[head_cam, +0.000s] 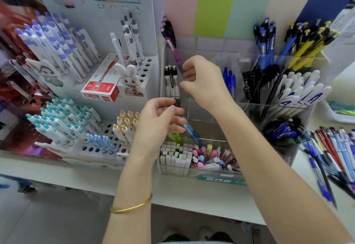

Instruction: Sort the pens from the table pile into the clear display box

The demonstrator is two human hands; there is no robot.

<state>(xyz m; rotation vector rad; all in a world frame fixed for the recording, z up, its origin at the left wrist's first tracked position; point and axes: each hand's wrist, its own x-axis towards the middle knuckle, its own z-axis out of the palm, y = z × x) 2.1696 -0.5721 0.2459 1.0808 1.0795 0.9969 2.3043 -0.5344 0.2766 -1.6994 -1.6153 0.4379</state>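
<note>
left hand (159,118) grips blue pen (193,131) over display box (211,47) divider edge

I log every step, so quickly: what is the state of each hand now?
Left hand: closed, grips a blue pen.
Right hand: closed, seems to pinch the pink pen.

Surface: white counter (134,182)
L side: white pen racks (90,148)
Mid: clear display box (180,172)
R side: loose pen pile (330,159), white tray (335,118)
</note>
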